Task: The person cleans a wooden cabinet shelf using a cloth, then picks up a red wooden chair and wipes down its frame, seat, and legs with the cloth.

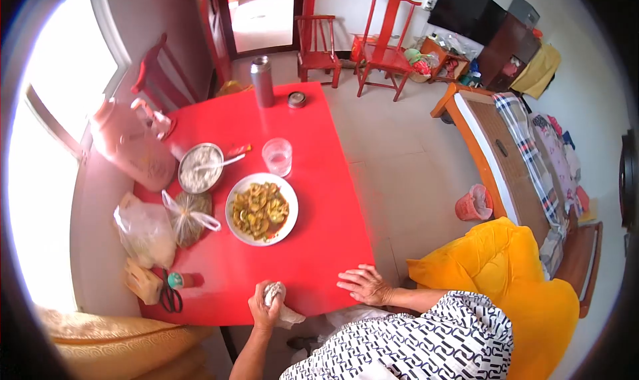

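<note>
My left hand [264, 308] is closed round a crumpled whitish cloth [289, 318] near the front edge of the red table [319, 267]; part of the cloth hangs down beside the wrist. On the table's right front edge lies my right hand [365, 285], palm down with its fingers apart, holding nothing. Beyond my left hand stands a white plate [291, 228] of cooked vegetables [258, 210]. A metal bowl [202, 168] of pale food with a white spoon [229, 161] is farther back, and a clear glass [277, 157] stands right of it.
Tied plastic bags [148, 228], black-handled scissors [171, 299] and a green-capped jar [178, 281] are at the table's left. A large pink flask [133, 147], a steel thermos [263, 83] and its lid [297, 99] stand farther back. A yellow cover [492, 260] lies to the right.
</note>
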Demonstrator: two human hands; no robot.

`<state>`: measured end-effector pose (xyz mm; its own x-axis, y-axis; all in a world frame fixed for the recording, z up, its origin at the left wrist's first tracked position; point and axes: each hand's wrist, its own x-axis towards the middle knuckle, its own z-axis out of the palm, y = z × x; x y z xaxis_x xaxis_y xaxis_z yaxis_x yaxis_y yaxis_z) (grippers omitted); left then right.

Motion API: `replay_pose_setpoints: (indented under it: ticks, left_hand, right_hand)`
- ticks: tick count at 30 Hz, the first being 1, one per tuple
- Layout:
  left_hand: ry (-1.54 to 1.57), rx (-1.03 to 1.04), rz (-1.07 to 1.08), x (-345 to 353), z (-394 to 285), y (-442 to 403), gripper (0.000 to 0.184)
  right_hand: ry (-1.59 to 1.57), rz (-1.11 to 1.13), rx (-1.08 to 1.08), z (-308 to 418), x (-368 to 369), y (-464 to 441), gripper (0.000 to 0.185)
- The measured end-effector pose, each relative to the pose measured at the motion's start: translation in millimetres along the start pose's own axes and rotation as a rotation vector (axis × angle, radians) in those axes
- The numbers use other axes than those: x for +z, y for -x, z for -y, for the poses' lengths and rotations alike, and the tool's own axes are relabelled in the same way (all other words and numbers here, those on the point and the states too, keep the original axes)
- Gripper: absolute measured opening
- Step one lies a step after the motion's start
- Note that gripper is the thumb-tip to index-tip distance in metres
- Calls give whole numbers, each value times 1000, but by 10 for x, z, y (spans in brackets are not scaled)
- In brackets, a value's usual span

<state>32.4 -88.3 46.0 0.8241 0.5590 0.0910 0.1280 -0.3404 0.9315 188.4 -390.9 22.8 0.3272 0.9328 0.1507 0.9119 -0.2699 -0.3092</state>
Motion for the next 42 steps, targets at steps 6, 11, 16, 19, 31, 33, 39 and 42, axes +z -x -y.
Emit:
replay_pose_setpoints:
  ticks: [6,11,16,19,31,33,39,42]
  left_hand:
    - [-135,85,41,74,-34,-6,29]
    - [-245,152,111,89,-119,26,29]
    - [-253,201,201,663,-398,31,33]
    - [-265,198,249,1391,-509,-151,39]
    - [-475,226,18,2678,-891,-746,35]
    - [-491,234,6,2682,-939,-767,32]
    - [-581,178,-14,2760,-849,-763,30]
    - [-649,153,-20,2808,-915,-768,32]
  right_hand:
    - [-28,-96,-13,-27,3,20,51]
    - [-16,-101,-4,-38,22,7,47]
    - [-47,-103,-11,-72,44,56,44]
    - [-386,-204,13,-277,149,115,36]
    - [-553,3,989,-2376,-319,3088,30]
    - [-572,156,1120,-2460,-337,3458,31]
    - [-839,411,950,-3144,-55,3969,30]
    - [-816,445,986,-3611,-305,3820,30]
